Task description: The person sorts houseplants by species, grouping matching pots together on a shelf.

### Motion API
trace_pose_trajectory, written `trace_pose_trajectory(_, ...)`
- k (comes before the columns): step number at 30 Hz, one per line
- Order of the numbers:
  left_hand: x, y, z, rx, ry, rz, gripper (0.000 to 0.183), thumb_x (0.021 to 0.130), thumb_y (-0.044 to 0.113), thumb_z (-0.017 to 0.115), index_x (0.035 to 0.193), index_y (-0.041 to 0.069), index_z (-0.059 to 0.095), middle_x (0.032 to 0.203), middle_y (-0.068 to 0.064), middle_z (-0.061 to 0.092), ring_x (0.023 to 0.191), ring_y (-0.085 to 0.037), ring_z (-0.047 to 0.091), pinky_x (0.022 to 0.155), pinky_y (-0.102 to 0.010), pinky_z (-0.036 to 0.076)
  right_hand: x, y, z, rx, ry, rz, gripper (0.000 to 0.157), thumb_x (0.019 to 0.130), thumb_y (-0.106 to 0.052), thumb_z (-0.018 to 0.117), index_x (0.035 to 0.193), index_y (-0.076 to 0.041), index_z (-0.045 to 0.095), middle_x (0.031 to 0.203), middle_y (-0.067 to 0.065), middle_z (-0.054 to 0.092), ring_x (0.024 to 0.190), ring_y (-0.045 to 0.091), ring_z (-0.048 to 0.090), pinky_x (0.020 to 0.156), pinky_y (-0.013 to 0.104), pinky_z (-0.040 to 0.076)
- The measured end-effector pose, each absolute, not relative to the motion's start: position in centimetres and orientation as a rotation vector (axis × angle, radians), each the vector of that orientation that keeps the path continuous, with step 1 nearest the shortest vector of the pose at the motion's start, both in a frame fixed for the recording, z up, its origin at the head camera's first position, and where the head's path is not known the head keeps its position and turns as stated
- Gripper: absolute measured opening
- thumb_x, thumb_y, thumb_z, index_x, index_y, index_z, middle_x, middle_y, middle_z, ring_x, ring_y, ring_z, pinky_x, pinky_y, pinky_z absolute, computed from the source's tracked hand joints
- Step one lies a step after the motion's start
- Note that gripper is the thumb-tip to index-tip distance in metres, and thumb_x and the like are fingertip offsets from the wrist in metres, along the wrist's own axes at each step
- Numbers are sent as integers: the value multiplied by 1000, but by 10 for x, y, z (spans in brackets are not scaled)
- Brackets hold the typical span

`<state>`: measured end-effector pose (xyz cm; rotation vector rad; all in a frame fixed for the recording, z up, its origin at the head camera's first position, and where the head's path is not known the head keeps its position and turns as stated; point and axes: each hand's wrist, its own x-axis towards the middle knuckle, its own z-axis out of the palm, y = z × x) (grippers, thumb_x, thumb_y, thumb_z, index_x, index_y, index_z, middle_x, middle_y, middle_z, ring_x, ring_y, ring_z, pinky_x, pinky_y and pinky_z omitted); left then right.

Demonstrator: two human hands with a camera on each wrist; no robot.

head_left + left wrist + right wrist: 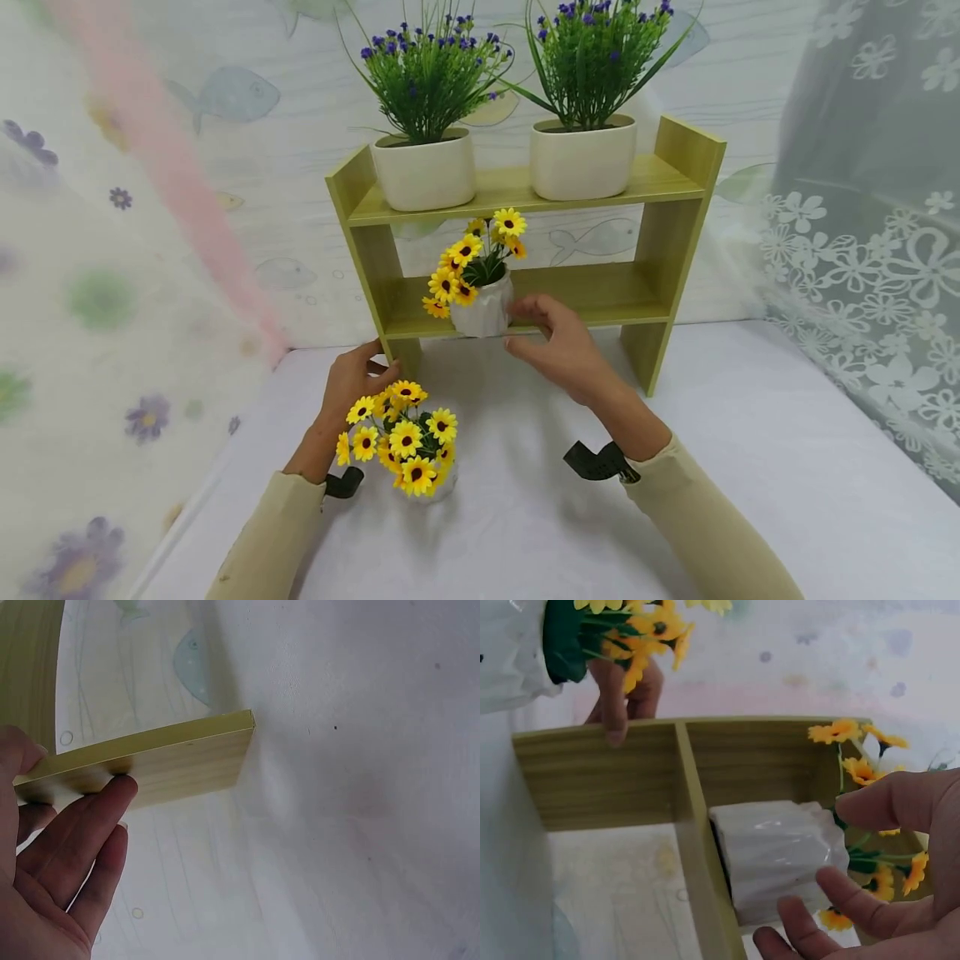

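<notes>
At the lower left side panel of a small wooden shelf (675,250), my left hand (352,383) holds the board, thumb on one face and fingers against the other. On the lower board sits a white ridged pot (483,308) of yellow flowers (465,250), toward the left and close to the front edge. My right hand (562,342) is at the pot's right side, fingers spread; in the right wrist view the thumb (885,802) and fingertips (836,881) overlap the pot. A second pot of yellow flowers (405,437) stands on the table in front of my left hand.
Two cream oval planters, a left one (425,175) and a right one (583,162), with purple flowers stand on the top board. The white-covered table (510,525) lies in front. Behind hangs a fish-print backdrop (240,92), with lace curtain (885,250) at right.
</notes>
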<state>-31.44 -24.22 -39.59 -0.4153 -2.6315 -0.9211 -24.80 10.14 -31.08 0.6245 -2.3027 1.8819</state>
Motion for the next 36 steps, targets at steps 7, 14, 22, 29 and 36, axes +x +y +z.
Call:
trace_pose_trajectory(7,-313,-241,-392,-377,-2669,-943,51,101,26,71,147,5,62,134,-19,71,100,-36,78,89,-52,64,-234,99,-306,843,-2606,1757,25,97,-19,74,118,-8,67,125,11,68,123,28,63,111,50,50)
trace_pose_trajectory(14,-312,-242,-393,-401,-2656,-966,50,101,27,70,146,6,62,134,-20,70,100,-36,78,89,-52,64,-237,84,-324,1050,-2809,1592,37,96,-25,77,127,-9,66,127,4,67,125,30,64,111,44,52)
trace_pose_trajectory(22,-314,-244,-396,-422,-2644,-959,50,101,28,70,145,5,63,134,-21,70,100,-37,78,88,-53,64,-243,59,-354,1082,-2926,1611,65,89,-22,82,147,-11,55,144,6,61,135,35,59,112,50,52)
trace_pose_trajectory(29,-313,-242,-394,-414,-2637,-961,51,100,27,72,145,5,63,133,-19,71,98,-37,78,86,-53,64,-248,47,-373,1172,-2977,1748,82,84,-18,85,157,-15,47,162,3,46,142,38,53,106,45,56)
trace_pose_trajectory(36,-314,-242,-394,-430,-2630,-957,51,100,26,71,146,6,62,133,-19,71,98,-37,78,87,-53,64,-247,35,-387,1300,-2933,1679,82,83,-18,87,156,-23,49,153,-9,52,128,22,61,106,43,52)
